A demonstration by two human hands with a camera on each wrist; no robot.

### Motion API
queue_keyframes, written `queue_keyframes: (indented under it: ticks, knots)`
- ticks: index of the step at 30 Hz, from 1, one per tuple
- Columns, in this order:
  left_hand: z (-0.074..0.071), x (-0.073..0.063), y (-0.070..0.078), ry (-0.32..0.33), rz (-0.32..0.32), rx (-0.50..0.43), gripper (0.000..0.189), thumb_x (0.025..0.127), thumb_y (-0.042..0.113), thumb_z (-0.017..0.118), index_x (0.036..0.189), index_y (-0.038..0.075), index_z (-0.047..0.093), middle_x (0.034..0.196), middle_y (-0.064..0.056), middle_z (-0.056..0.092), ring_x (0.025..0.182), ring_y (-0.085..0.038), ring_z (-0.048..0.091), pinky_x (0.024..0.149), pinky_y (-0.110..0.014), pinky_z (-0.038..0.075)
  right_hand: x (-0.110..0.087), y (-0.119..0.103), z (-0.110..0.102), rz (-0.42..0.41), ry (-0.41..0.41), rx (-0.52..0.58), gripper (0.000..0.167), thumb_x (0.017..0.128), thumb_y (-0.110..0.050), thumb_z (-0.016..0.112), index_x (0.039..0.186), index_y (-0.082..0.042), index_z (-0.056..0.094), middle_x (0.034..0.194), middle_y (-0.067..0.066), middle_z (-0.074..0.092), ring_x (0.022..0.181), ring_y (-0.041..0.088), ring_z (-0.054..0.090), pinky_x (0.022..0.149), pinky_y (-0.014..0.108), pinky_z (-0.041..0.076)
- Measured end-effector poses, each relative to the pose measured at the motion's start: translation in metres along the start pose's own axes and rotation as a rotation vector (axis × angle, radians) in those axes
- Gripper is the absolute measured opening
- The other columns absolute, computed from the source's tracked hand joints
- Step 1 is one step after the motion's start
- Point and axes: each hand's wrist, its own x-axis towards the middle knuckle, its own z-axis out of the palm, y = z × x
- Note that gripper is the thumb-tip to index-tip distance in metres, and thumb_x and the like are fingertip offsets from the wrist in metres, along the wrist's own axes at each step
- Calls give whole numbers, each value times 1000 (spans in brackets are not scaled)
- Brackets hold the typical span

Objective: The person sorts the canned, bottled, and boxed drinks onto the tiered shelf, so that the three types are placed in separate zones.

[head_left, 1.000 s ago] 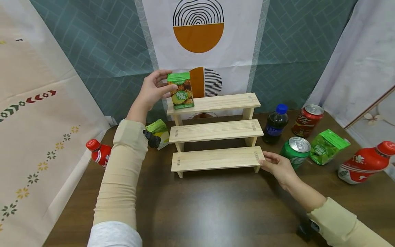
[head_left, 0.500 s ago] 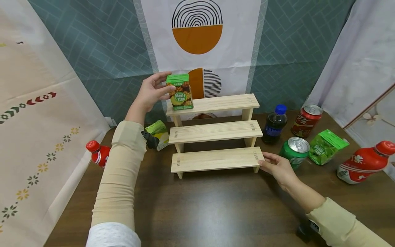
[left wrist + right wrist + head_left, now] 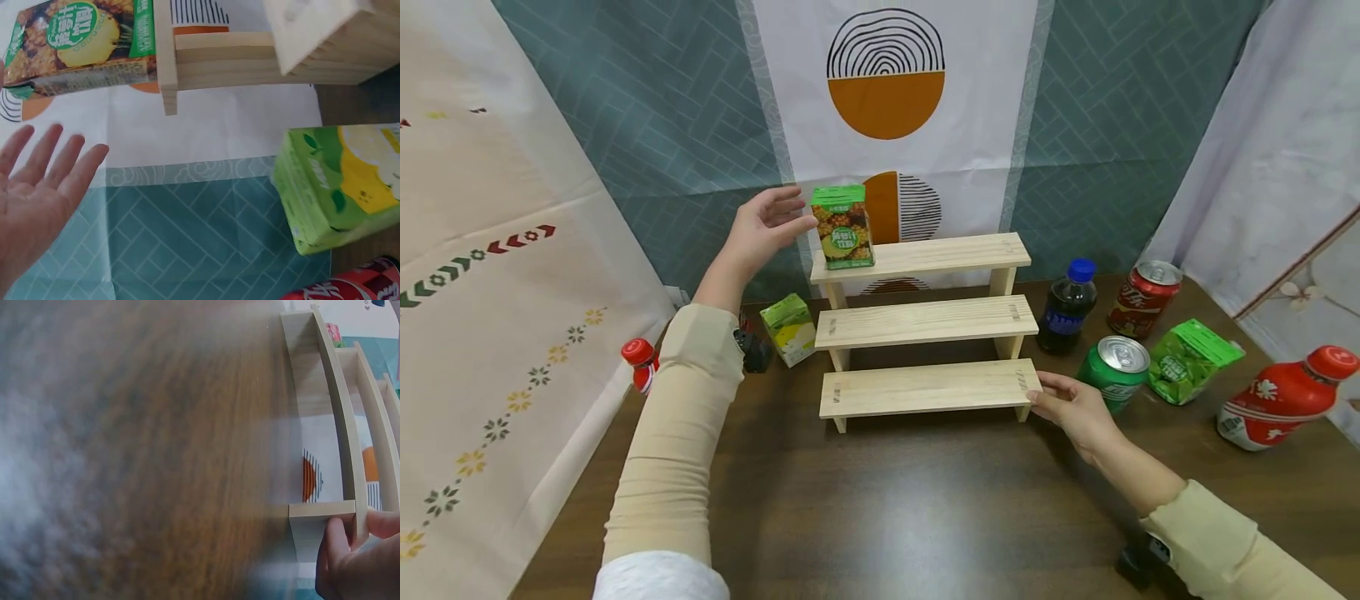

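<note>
A green juice carton (image 3: 842, 229) with pineapple pictures stands upright at the left end of the top tier of a three-tier wooden display shelf (image 3: 925, 321). My left hand (image 3: 767, 223) is just left of that carton, fingers spread and apart from it; the left wrist view shows a gap between fingertips and the carton's side (image 3: 81, 37). At the bottom tier's right end, my right hand (image 3: 1075, 410) pinches the shelf board, thumb on top. The right wrist view has the fingers (image 3: 337, 544) under the board and against its leg.
Behind my left forearm lie a yellow-green lemon carton (image 3: 790, 329), a red can (image 3: 344, 284) and a red-capped bottle (image 3: 640, 362). Right of the shelf stand a dark cola bottle (image 3: 1066, 308), red can (image 3: 1144, 298), green can (image 3: 1116, 371), green packet (image 3: 1193, 360) and red bottle (image 3: 1285, 400).
My left hand has let go of the pineapple juice carton and drawn back a little to the left. The carton stays on the top tier. My right hand keeps its hold on the shelf.
</note>
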Motion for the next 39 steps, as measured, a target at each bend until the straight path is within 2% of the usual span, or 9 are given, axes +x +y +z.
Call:
queue_keyframes:
  ticks: [6, 11, 14, 16, 21, 25, 28, 32, 39]
  knots:
    - [-3, -19, -10, 82, 18, 98, 64, 88, 32, 68, 143, 14, 40, 147, -13, 40, 134, -29, 39, 108, -50, 36, 0, 1, -2, -8, -12, 27, 59, 94, -4, 56, 141, 16, 27, 108, 9, 55, 83, -3, 60, 82, 21, 54]
    - [-4, -38, -23, 112, -33, 160, 66, 86, 36, 69, 141, 14, 41, 148, -14, 37, 136, -31, 35, 107, -52, 35, 1, 0, -1, -4, -27, 43, 59, 94, -3, 56, 141, 16, 25, 104, 5, 54, 82, -2, 60, 81, 20, 54]
    - [-2, -46, -33, 130, -59, 178, 70, 84, 40, 71, 142, 15, 40, 149, -15, 35, 136, -33, 34, 106, -54, 35, 1, 0, -1, 10, -27, 49, 61, 94, -4, 56, 141, 16, 24, 105, 6, 54, 82, -1, 60, 83, 22, 54]
    - [1, -51, -42, 141, -52, 181, 72, 83, 39, 72, 143, 14, 40, 149, -15, 34, 135, -35, 34, 106, -54, 35, 1, -1, -1, 16, -26, 51, 61, 94, -4, 56, 142, 15, 24, 105, 7, 53, 82, -1, 60, 84, 23, 54]
    - [12, -61, -66, 160, -15, 176, 71, 83, 31, 74, 143, 13, 40, 147, -15, 35, 134, -36, 34, 108, -52, 35, 0, -2, -2, 12, -28, 58, 61, 93, -3, 56, 142, 16, 23, 104, 6, 54, 82, -1, 60, 84, 23, 54]
    - [19, -70, -83, 191, -23, 176, 71, 82, 24, 76, 142, 11, 40, 144, -17, 36, 132, -37, 33, 109, -52, 32, 0, 0, -2, 15, -30, 61, 61, 93, -3, 57, 141, 16, 24, 101, 4, 54, 81, -1, 60, 84, 24, 54]
    - [22, -74, -93, 210, -21, 162, 71, 81, 19, 77, 141, 9, 41, 144, -19, 36, 131, -38, 33, 109, -53, 32, 0, 0, -1, 19, -27, 58, 61, 93, -4, 57, 141, 16, 24, 103, 5, 54, 82, -1, 60, 85, 26, 54]
    - [25, -76, -104, 189, -21, 140, 74, 80, 14, 77, 142, 7, 38, 146, -20, 34, 133, -39, 33, 109, -53, 32, -1, 0, -2, 19, -25, 58, 61, 93, -3, 56, 141, 16, 24, 106, 8, 53, 82, 0, 60, 86, 26, 54]
    - [28, -76, -121, 170, -70, 139, 76, 80, 11, 76, 143, 5, 35, 146, -20, 35, 137, -36, 31, 112, -50, 29, 0, 1, -2, 19, -24, 52, 61, 93, -4, 57, 141, 16, 25, 105, 8, 55, 83, 0, 61, 85, 26, 54]
